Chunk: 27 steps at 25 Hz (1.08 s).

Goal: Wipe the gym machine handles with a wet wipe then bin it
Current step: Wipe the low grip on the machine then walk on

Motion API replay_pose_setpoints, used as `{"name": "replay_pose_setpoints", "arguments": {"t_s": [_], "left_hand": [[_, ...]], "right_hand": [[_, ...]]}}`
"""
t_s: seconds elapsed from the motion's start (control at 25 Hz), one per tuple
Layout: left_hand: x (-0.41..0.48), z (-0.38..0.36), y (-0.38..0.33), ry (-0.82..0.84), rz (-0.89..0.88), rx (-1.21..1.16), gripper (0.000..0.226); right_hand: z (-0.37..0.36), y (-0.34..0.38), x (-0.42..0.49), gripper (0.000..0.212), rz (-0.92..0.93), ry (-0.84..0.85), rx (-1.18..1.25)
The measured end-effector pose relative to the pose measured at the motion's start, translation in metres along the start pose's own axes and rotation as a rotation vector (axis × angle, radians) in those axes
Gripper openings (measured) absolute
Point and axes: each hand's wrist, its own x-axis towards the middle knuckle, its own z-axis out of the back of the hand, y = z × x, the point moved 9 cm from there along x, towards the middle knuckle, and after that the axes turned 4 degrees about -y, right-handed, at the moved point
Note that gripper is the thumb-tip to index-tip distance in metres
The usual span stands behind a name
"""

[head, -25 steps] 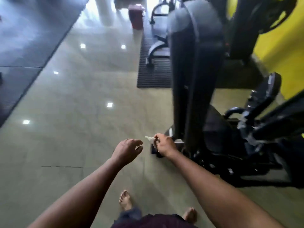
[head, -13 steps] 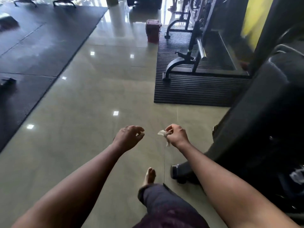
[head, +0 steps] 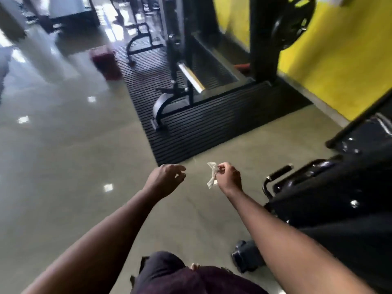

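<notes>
My right hand [head: 228,177] pinches a crumpled white wet wipe [head: 212,175] that hangs from its fingers above the tiled floor. About a hand's width to its left, my left hand [head: 166,180] holds nothing and its fingers are loosely curled. A red bin [head: 105,61] stands far ahead on the floor, beside the left edge of a black ribbed mat [head: 212,124]. Just right of my right hand is a black gym machine [head: 339,198] with a padded handle [head: 280,171].
A black rack with a silver bar [head: 191,78] stands on the ribbed mat ahead. A weight plate [head: 291,24] hangs by the yellow wall [head: 339,60] at the right. Glossy tiled floor [head: 63,155] stretches left and ahead. My leg [head: 169,270] shows at the bottom.
The view has swung right and moved forward past the black machine. The red bin and ribbed mat look nearer. Both hands keep their pose, the wipe still in my right hand.
</notes>
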Motion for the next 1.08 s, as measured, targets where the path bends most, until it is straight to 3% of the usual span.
{"name": "replay_pose_setpoints", "arguments": {"t_s": [0.24, 0.44, 0.68, 0.84, 1.08], "left_hand": [[0.194, -0.033, -0.058, 0.187, -0.376, -0.032, 0.022], [0.296, -0.078, -0.146, 0.453, -0.727, 0.078, 0.027], [0.354, -0.160, -0.259, 0.639, -1.072, 0.164, 0.030], [0.379, -0.231, -0.323, 0.730, -1.179, 0.214, 0.029], [0.351, -0.335, -0.409, 0.912, -1.601, 0.476, 0.035]], "right_hand": [[0.041, -0.024, 0.110, 0.017, -0.254, -0.329, 0.133], [0.081, -0.060, 0.133, 0.024, -0.597, -0.685, 0.301], [0.095, -0.129, 0.156, 0.015, -0.856, -0.943, 0.419], [0.110, -0.177, 0.171, 0.011, -1.020, -1.089, 0.524], [0.090, -0.230, 0.157, 0.023, -1.265, -1.354, 0.664]]}}
